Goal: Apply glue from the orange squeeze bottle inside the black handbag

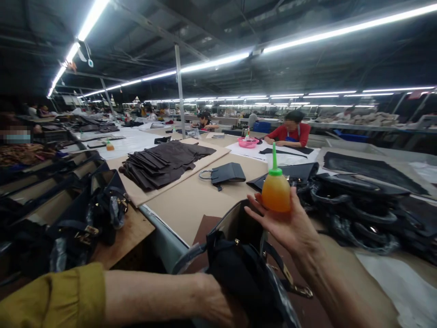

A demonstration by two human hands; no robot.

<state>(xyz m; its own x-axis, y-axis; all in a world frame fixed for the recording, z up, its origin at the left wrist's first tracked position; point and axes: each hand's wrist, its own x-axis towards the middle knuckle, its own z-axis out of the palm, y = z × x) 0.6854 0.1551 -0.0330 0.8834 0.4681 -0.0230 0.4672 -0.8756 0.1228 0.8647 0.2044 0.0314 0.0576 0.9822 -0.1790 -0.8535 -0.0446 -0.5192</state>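
Orange squeeze bottle (276, 193) with a green nozzle stands upright in the right hand (290, 223), at the centre of the frame, slightly right; the fingers curl around its lower part and grasp it. Just below, at the bottom centre, is a black handbag (244, 273) with brass fittings. The left hand (221, 305) lies against this bag, but its fingers are hidden behind it, so I cannot tell if they are clenched or released. Above the bottle, a small dark bag (227, 174) lies on the cardboard-covered table (187, 205). A stack of dark leather pieces (164, 164) is left of centre. More black bags (355, 205) are piled at the right.
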